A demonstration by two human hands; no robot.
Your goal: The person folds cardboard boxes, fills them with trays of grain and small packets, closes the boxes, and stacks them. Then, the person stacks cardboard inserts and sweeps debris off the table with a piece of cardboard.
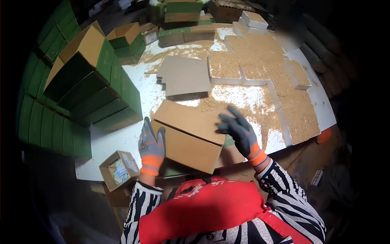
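A brown cardboard box [189, 148] stands at the table's near edge, its two top flaps folded inward with a narrow dark gap between them. My left hand [152, 140], in a grey and orange work glove, lies along the box's left side with fingers stretched out and thumb apart. Over the box's right end is my right hand [239, 129], gloved alike, its fingers spread and slightly bent with nothing in them. Whether its fingertips touch the flap, I cannot tell. Just beyond the box lies a stack of flat grey-brown cardboard sheets [185, 76].
Green boxes [118, 91] are stacked at the left, some open on top. A small open carton [109, 171] holding packets stands at the near left. White trays [254, 73] filled with brown granules cover the right side, with loose granules scattered over the white table [101, 146].
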